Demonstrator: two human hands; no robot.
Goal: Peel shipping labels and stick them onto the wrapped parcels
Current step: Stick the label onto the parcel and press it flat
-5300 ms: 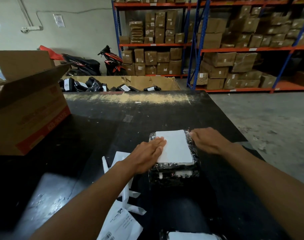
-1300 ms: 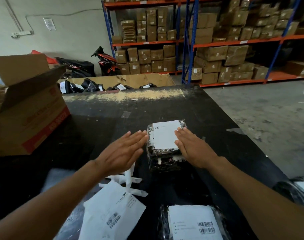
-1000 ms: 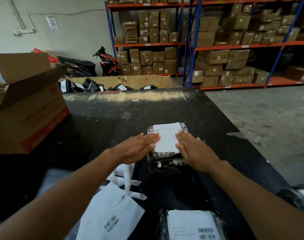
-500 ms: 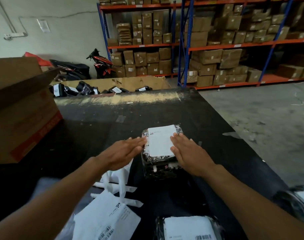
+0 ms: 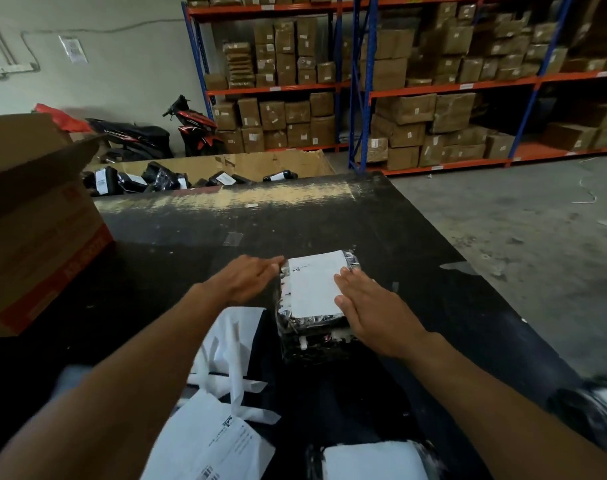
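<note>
Black bench (image 5: pixel 381 230) carries an open cardboard box (image 5: pixel 35 230) on its left side in a warehouse. Near the bench's middle sits a plastic-wrapped parcel (image 5: pixel 312 344), a white shipping label (image 5: pixel 312 285) on its top. The right grip (image 5: pixel 374 313), released and flat, presses the label's right edge. The left grip (image 5: pixel 243 278), fingers straight, touches the parcel's left side. White paper strips (image 5: pixel 236 344) lie just beside the parcel.

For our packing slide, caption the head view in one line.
Open left hand and right hand press a black film-wrapped parcel bearing a white paper shipping label, on a dark tabletop.
</note>
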